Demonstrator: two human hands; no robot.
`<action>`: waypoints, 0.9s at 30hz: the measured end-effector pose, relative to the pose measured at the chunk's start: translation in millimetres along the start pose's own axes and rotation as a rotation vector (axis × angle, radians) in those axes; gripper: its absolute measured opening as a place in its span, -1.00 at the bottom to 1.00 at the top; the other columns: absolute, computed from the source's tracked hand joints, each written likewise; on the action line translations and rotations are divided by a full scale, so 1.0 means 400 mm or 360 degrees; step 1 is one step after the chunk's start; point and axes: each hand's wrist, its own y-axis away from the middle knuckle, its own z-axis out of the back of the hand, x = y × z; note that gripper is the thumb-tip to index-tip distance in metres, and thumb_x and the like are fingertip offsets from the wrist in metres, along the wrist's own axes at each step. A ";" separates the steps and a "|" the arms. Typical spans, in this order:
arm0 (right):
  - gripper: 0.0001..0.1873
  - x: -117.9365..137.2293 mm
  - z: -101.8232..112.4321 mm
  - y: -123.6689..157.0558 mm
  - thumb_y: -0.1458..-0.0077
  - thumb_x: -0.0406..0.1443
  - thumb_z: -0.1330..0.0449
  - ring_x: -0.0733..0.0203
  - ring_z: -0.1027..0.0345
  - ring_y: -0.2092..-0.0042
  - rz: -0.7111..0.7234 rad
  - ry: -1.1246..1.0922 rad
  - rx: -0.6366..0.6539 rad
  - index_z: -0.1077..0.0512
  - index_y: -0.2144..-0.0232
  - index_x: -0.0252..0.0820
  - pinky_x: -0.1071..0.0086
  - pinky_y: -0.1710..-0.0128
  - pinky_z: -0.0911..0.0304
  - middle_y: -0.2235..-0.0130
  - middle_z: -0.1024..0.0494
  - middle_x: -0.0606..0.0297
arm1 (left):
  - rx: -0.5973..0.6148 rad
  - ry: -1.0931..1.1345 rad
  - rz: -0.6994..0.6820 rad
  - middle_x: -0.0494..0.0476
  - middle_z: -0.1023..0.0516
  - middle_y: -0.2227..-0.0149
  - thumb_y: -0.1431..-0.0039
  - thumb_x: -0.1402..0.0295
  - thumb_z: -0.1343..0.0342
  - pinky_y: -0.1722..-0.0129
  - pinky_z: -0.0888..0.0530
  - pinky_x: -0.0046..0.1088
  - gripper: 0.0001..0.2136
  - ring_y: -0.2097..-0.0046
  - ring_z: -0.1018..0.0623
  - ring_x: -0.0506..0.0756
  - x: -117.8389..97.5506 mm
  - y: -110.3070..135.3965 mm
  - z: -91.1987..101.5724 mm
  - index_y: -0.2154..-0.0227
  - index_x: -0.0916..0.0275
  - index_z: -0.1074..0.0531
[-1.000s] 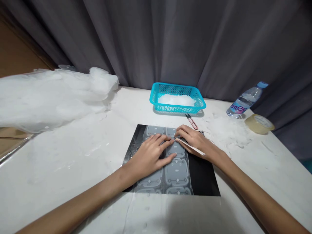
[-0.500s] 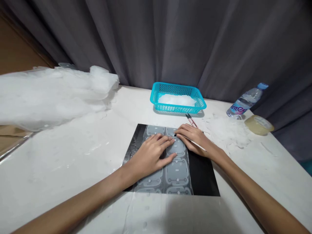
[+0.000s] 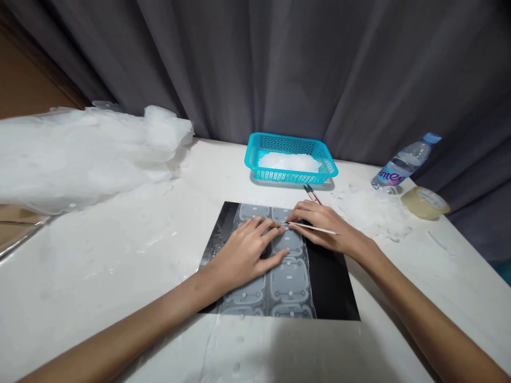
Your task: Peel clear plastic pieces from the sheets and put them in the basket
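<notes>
My left hand (image 3: 249,250) lies flat on a clear, flexible sheet of moulded rounded-rectangle pieces (image 3: 289,279), its fingers stretched out and thumb apart. Under that sheet is a black mat (image 3: 333,284). My right hand (image 3: 319,223) pinches a slim white stick-like tool (image 3: 319,229) with a dark end at the fingertips, over the upper right of the sheet. Its exact kind is unclear. The fingertips of both hands are close together there. Just beyond my right hand lies a pink tool with two dark points (image 3: 311,193), partly hidden.
A blue basket (image 3: 251,162) with white pieces stands at the back. To the left is a large pile of translucent sheets (image 3: 88,157). Thin clear scraps (image 3: 375,213), a water bottle (image 3: 403,165) and a tape roll (image 3: 425,203) are on the right. A grey curtain (image 3: 295,69) hangs behind.
The white tool in my right hand has tilted, so its back end sits higher and more level. My left hand stays nearly in place on the sheet.
</notes>
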 end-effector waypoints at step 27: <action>-0.79 0.004 0.005 0.015 -0.45 -0.32 -0.01 0.01 -0.45 0.06 0.0085 0.0532 0.0175 -0.44 0.13 -0.21 0.13 0.03 -0.34 0.08 -0.52 0.07 | 0.0122 -0.0034 0.0017 0.27 -0.49 -0.07 -0.47 0.11 0.00 -0.10 -0.47 -0.01 -0.54 -0.10 -0.47 0.31 -0.002 -0.004 0.005 -0.30 0.17 -0.35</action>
